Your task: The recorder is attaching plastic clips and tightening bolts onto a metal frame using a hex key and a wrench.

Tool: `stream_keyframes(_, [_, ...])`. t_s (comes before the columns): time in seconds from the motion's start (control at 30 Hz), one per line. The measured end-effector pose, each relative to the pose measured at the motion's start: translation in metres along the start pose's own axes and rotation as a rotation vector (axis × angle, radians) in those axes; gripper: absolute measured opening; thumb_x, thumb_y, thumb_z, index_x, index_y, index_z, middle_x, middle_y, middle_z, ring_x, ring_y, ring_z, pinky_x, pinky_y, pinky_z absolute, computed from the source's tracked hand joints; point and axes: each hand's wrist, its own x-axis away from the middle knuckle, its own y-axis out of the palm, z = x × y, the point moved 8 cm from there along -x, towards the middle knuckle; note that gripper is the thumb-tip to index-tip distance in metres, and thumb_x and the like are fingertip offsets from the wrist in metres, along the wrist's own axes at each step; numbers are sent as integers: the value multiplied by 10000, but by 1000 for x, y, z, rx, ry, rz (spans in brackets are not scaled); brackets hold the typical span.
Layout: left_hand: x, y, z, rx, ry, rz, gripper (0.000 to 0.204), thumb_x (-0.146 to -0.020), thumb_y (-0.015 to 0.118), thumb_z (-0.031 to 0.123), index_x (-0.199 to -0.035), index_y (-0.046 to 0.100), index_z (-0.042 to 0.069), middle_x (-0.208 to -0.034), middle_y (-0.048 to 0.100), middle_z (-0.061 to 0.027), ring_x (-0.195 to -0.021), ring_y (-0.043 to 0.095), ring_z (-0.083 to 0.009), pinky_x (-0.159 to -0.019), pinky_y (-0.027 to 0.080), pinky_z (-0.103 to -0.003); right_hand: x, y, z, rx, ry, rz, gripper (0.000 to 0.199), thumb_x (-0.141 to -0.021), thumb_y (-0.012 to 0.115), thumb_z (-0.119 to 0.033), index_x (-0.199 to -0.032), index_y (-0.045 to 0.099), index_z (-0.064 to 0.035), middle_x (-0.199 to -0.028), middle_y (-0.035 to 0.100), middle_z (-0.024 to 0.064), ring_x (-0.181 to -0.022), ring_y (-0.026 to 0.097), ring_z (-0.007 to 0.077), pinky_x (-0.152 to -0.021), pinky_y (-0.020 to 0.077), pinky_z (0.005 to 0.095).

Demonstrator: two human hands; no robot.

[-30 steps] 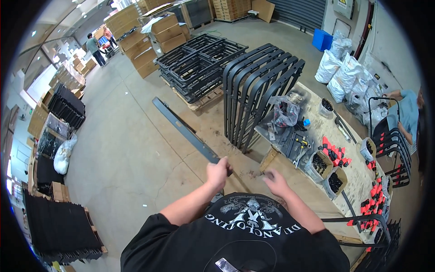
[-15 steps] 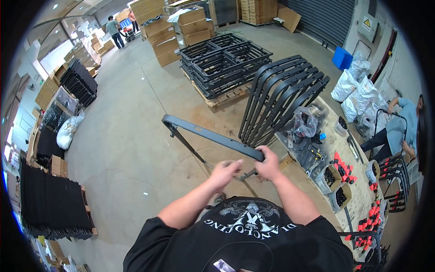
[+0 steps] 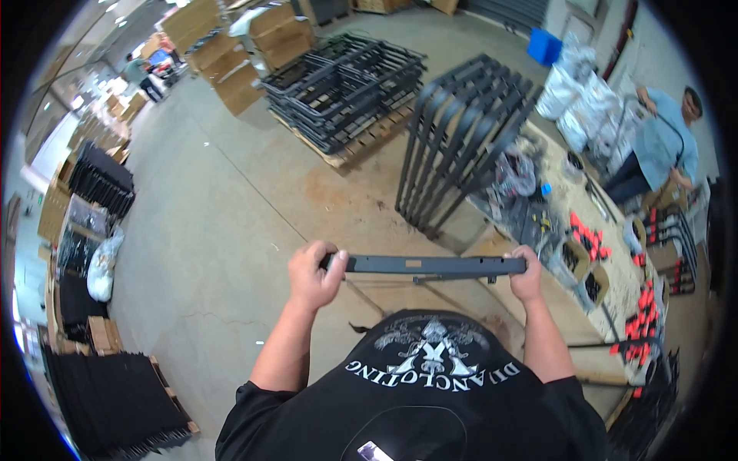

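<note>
A black metal frame (image 3: 453,266) is held level in front of my chest, its flat top bar running crosswise with small holes and a pale slot in it. My left hand (image 3: 312,275) wraps round the bar's left end, thumb on top. At the other end my right hand (image 3: 526,274) is closed on the corner. The frame's lower part is mostly hidden beneath the bar. Beyond it, several similar black bent-tube frames (image 3: 453,146) stand leaning together beside the workbench.
On my right, the workbench (image 3: 569,165) carries tubs of small black parts (image 3: 570,260), red-and-black pieces (image 3: 588,238) and plastic bags (image 3: 513,173). Frames lie stacked on a pallet (image 3: 346,157) ahead. A person (image 3: 663,142) stands beyond the bench. Black sheets (image 3: 115,399) are piled at left.
My left hand has moved left and taken hold of the frame's far end. The frame has swung from slanting away to lying crosswise. My right hand has shifted right with its end.
</note>
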Motion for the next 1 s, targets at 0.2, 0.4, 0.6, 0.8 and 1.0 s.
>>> stream_keyframes(0.2, [-48,54,-33,461,-99,-192,310,-955,618,134,-679,504,48,-615,478,1,-596,440,-93,-518,356,-301,64,-41,18,209,254,2,223,-816,688,23,-748,487,-47,-717,518,58,-700,476,152,-662,428,310])
stream_keyframes(0.4, [-68,142,27,682,-57,-236,315,-985,567,111,-686,479,63,-680,399,52,-653,323,-52,-556,249,-274,61,-163,-32,425,256,233,250,-846,712,-46,-753,480,-38,-701,441,34,-695,428,122,-642,403,291])
stream_keyframes(0.6, [-40,279,123,793,-58,-323,350,-992,573,118,-658,475,73,-651,388,65,-647,310,-44,-564,241,-265,123,-309,-13,381,335,445,150,-713,659,12,-771,530,-38,-678,470,8,-666,458,89,-590,406,278])
stream_keyframes(0.8, [-18,400,196,800,-32,-421,392,-977,590,118,-627,416,88,-652,380,73,-648,302,-50,-567,238,-264,171,-395,71,370,381,488,160,-717,689,-5,-783,546,-34,-691,493,31,-681,485,114,-618,432,294])
stream_keyframes(1.0, [-48,451,215,696,-9,-425,344,-974,598,165,-660,493,73,-667,436,60,-660,358,-58,-590,283,-271,147,-414,102,310,441,466,226,-727,708,-36,-735,482,-30,-678,443,51,-672,431,144,-612,394,319])
